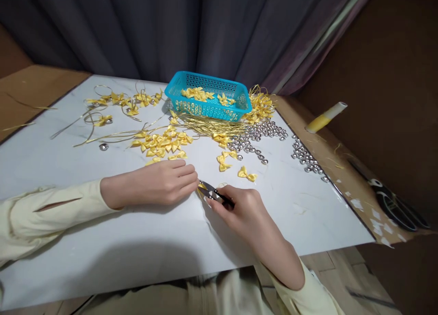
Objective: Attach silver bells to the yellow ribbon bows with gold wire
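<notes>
Right hand (243, 209): closed around the dark handles of a pair of small snips (212, 193), whose blades point left, toward the other hand. Left hand (167, 183): back upward, fingers curled together just beside the blade tips; its fingertips are hidden, so cannot tell whether they pinch anything. A small yellow piece (201, 186) lies at the blades, next to the left fingers; cannot tell whether it is being cut.

Just beyond the left hand: a spread of yellow bows (162, 142), the closest ones right by its knuckles. Beyond the snips, slightly right: a single bow (247, 174), apart from the rest. Farther that way: silver beads (262, 133) in a loose heap, more strewn to the right.

Straight beyond the grip: a bundle of gold cords (210, 125), then a blue basket (208, 110) with yellow bows inside. Far left of the grip: gold cords with bows and beads among them.

Well right of the grip, on the brown border: a yellow-and-white tube (326, 117) and black-handled scissors (393, 203). Under all: white tabletop (137, 246).
</notes>
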`<state>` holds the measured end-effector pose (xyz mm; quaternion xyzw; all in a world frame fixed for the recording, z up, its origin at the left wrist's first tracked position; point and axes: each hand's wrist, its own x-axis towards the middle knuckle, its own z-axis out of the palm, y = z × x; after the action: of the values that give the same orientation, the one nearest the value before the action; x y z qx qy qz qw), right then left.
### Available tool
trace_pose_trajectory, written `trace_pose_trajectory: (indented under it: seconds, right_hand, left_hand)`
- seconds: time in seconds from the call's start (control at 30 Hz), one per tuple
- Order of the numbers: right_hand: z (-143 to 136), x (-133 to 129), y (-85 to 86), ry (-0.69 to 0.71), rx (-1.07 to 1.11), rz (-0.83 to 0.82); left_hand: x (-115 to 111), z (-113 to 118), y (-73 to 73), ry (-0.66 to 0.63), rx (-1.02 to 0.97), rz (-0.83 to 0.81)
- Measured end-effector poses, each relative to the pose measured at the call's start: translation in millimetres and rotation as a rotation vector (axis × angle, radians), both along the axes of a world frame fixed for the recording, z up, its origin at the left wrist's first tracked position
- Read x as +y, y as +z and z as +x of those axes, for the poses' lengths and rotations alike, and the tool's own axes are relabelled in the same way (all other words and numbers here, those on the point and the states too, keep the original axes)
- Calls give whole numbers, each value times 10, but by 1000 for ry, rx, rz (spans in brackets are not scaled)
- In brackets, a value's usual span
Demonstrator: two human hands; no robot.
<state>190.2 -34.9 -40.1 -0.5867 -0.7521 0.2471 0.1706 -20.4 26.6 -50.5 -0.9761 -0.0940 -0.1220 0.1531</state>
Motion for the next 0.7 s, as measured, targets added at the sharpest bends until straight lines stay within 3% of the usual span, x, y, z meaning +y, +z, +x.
trace_pose_trajectory:
  seconds: [0.13,0.4,0.7]
  right_hand:
    - [-26,-4,-14,3,8,6]
    - [-85,45,-127,22,35,76]
    - [-141,40,-163,74,26,114]
  left_hand:
    - [-13,18,26,-20,45,87]
    - [-10,14,-27,5,-50,-103]
    - [1,-9,-59,-1,-89,-126]
